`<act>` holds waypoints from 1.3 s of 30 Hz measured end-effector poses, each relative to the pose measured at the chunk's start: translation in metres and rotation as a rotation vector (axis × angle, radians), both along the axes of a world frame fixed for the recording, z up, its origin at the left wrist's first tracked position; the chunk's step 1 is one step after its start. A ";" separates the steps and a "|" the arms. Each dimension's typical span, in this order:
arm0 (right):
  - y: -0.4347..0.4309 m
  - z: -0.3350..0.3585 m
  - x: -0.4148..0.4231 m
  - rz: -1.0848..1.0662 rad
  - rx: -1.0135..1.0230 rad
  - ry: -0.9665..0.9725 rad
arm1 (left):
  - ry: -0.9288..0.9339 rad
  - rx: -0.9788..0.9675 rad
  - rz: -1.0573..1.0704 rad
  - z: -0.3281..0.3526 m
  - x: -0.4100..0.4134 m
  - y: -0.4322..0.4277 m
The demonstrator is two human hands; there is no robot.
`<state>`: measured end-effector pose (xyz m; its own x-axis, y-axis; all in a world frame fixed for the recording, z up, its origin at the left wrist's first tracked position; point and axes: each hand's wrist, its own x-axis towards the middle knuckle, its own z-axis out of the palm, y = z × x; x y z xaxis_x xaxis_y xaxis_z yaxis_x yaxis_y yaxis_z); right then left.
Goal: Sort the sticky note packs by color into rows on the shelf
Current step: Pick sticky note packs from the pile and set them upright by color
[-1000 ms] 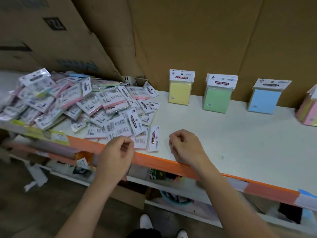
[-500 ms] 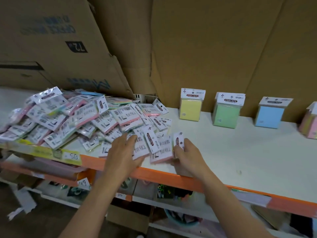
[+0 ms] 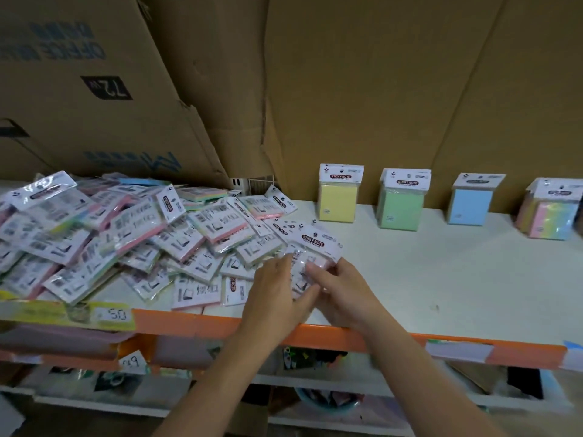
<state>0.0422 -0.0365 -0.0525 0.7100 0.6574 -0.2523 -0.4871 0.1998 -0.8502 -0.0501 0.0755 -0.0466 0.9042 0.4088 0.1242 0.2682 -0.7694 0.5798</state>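
A pale pink plastic-wrapped sticky note pack (image 3: pixel 315 247), previously flat on the heap of mixed packs (image 3: pixel 126 234), is now pinched by left hand (image 3: pixel 277 291) and right hand (image 3: pixel 344 294) near the white shelf (image 3: pixel 441 279)'s front edge.

cardboard boxes (image 3: pixel 94 99): upper left, printed | cardboard sheets (image 3: pixel 394 89): upper right | yellow label (image 3: pixel 63 315): lower left | handwritten tag (image 3: pixel 132 362): just below it

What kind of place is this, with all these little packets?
Probably a stationery shop's stockroom or back shelving: an orange-edged shelf heaped with retail-wrapped sticky note packs, a handwritten number tag on its front edge, and large cardboard cartons stacked behind.
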 end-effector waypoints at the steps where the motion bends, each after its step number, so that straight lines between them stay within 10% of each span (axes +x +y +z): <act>1: 0.001 0.000 0.001 -0.027 -0.009 -0.006 | 0.016 -0.020 -0.038 0.001 0.001 0.002; 7: -0.005 0.009 0.016 -0.146 -0.061 0.046 | -0.057 0.403 0.042 0.026 0.014 0.057; 19: 0.012 0.006 0.030 -0.087 -0.135 0.038 | 0.477 0.675 -0.027 0.059 0.043 0.134; 26: 0.014 0.003 0.030 -0.002 -0.195 -0.066 | 0.244 0.936 0.000 0.070 0.025 0.112; 39: 0.015 0.009 0.021 -0.051 -0.143 -0.074 | 0.005 0.259 -0.260 0.029 0.015 0.038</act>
<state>0.0632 -0.0214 -0.0431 0.7619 0.5808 -0.2867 -0.4144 0.0968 -0.9049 -0.0346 0.1140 -0.0175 0.9746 0.1210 0.1883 0.0470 -0.9332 0.3563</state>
